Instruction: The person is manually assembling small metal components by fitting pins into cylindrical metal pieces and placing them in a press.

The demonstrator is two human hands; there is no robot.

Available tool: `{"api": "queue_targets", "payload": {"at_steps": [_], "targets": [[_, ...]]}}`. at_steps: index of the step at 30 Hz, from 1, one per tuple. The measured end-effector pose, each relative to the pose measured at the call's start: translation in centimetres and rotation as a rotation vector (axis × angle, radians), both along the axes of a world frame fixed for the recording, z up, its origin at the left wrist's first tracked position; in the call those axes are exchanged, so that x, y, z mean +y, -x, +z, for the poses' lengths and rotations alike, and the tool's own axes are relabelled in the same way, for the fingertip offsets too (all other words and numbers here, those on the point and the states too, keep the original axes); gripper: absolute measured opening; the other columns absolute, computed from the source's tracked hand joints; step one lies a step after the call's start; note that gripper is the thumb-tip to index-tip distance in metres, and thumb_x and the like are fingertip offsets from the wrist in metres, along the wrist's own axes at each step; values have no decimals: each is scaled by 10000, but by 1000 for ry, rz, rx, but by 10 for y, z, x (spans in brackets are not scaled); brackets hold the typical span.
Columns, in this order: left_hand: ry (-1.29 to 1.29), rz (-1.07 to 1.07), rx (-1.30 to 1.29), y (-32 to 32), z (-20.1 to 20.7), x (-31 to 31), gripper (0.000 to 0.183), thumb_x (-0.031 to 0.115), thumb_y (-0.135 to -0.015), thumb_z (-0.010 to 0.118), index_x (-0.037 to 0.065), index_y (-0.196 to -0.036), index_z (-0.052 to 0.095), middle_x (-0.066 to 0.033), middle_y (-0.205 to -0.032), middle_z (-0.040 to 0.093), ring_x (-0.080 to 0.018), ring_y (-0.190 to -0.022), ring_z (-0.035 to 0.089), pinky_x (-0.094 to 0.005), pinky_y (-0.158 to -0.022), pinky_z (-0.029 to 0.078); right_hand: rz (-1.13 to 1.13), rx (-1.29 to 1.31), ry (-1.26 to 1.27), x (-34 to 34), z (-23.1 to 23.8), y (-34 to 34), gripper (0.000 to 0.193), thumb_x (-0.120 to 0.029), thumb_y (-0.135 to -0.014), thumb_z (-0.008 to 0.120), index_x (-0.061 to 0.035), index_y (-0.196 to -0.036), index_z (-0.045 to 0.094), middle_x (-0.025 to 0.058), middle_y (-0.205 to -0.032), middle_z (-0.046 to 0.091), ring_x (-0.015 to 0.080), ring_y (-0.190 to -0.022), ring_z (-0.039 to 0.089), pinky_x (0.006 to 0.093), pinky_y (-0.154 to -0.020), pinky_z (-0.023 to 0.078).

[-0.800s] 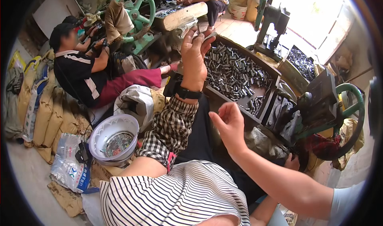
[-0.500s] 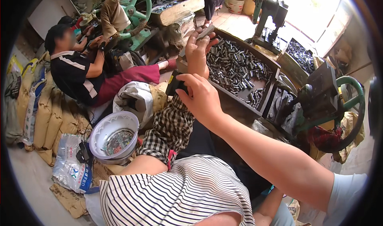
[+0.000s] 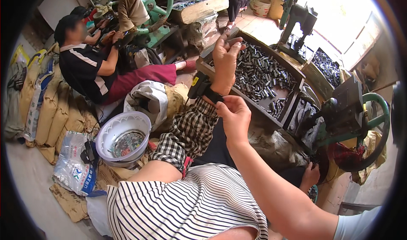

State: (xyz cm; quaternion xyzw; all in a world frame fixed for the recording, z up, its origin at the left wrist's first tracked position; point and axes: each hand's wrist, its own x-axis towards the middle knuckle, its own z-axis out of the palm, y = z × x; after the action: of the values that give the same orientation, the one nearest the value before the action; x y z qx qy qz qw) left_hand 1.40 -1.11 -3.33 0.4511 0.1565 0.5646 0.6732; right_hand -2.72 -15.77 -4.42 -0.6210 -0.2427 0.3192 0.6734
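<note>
My left hand (image 3: 224,62) is raised palm up by the near side of the metal tray, fingers apart and loosely bent. A greyish strip (image 3: 234,41) crosses its fingers; whether it is a wrap cannot be told. Around my left wrist runs a black strap (image 3: 213,96) with a small black device (image 3: 197,84) beside it, above my checkered sleeve cover (image 3: 186,129). Another person's hand (image 3: 235,115), from a light blue sleeve at right, pinches the strap. My right hand (image 3: 310,177) rests low at right over dark trousers, fingers loosely extended; that person's forearm hides its arm.
The metal tray (image 3: 292,96) holds many short metal tubes. A hand press (image 3: 343,108) with a green wheel stands right. A white basin (image 3: 101,143) and stacked sacks (image 3: 57,121) lie left. A seated co-worker (image 3: 87,66) works at another green-wheeled press (image 3: 151,9).
My left hand has shifted slightly right and down in view. The other person's hand has moved down from over my wrist to its strap. My right hand has come into view.
</note>
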Motion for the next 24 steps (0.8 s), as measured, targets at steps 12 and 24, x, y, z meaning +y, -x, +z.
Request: {"api": "queue_targets", "payload": {"at_steps": [12, 24], "targets": [[2, -74, -25, 3, 17, -6, 303, 84, -898, 522, 55, -1196, 474, -97, -1044, 649, -137, -858, 654, -192, -715, 481, -138, 148, -86, -11, 14, 19, 131, -83, -840, 644, 23, -892, 590, 34, -801, 624, 72, -724, 557, 214, -662, 449], [64, -181, -111, 13, 27, -12, 289, 49, -901, 492, 43, -1190, 472, -145, -1047, 642, -192, -865, 662, -243, -711, 523, -1, 448, -142, -14, 12, 12, 158, -124, -890, 614, -12, -997, 578, -1, -891, 578, 57, -836, 511, 203, -758, 398]]}}
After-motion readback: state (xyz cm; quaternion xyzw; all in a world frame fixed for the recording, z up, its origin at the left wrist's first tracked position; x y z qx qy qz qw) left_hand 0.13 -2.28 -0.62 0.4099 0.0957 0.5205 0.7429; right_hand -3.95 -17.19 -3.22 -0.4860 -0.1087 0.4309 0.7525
